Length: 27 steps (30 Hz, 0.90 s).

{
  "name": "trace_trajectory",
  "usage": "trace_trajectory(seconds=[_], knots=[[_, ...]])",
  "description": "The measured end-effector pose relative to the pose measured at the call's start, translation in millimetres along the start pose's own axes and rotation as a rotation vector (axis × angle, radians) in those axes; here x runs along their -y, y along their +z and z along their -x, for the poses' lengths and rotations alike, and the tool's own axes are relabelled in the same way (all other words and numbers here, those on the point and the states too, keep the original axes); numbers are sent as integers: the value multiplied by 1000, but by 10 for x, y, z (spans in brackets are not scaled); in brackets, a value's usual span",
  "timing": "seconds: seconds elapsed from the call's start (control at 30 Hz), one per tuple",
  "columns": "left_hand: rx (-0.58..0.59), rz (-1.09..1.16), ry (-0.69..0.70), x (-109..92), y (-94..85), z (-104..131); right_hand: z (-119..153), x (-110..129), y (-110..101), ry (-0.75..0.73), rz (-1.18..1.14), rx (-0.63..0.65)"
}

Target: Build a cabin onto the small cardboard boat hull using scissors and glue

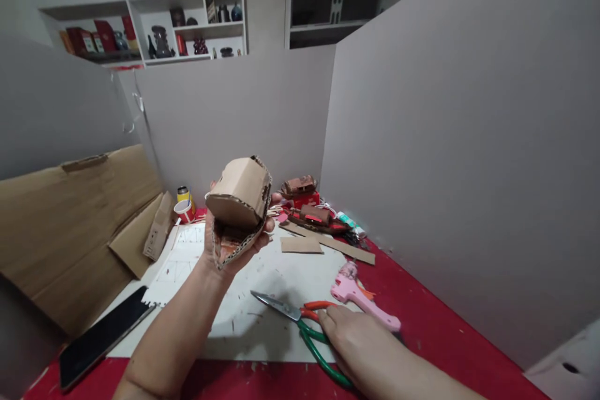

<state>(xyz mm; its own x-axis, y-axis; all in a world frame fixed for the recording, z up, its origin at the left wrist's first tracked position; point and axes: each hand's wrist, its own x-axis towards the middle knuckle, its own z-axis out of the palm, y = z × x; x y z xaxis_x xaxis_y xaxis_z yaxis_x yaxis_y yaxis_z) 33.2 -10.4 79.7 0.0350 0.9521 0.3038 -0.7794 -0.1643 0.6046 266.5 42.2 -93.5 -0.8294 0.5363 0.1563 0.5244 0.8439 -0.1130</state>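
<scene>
My left hand (220, 244) holds up a small cardboard model boat (239, 190) from below, its fingers wrapped round the far side. The boat has a curved cabin roof over a pointed hull, with raw corrugated edges showing. Low over the white board, my right hand (359, 337) is closed on the handles of the scissors (290, 312), which have one orange and one green loop. The scissor blades lie together and point left. Part of the right hand's grip is hidden under its back. Just beyond that hand lies a pink glue gun (363, 297).
A white board (253, 325) covers part of the red tabletop (450, 337). Cardboard strips (302, 245) and brown model boats (314, 215) lie at the back. A phone (105, 334), large cardboard sheets (70, 225) and a paper cup (184, 210) stand left. Grey partitions (445, 137) enclose the table.
</scene>
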Motion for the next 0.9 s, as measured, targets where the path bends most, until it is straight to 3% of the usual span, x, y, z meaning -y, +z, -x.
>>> trace_trajectory(seconds=[0.23,0.37,0.47,0.6,0.77,0.9], knots=[[-20,-39,43,-60,16,29,-47,31,-123,42,-31,45],[-28,-39,64,-87,-23,51,6,4,-180,99,-172,3],[-46,-45,63,-91,-40,45,40,-79,-219,141,-352,-122],[-74,-62,50,-33,-26,-3,62,-250,-399,132,-609,-400],[-124,-95,-29,135,-58,-101,53,-386,-774,29,-527,-497],[-178,-100,-104,287,-178,-195,-38,-409,-939,-70,-396,-572]])
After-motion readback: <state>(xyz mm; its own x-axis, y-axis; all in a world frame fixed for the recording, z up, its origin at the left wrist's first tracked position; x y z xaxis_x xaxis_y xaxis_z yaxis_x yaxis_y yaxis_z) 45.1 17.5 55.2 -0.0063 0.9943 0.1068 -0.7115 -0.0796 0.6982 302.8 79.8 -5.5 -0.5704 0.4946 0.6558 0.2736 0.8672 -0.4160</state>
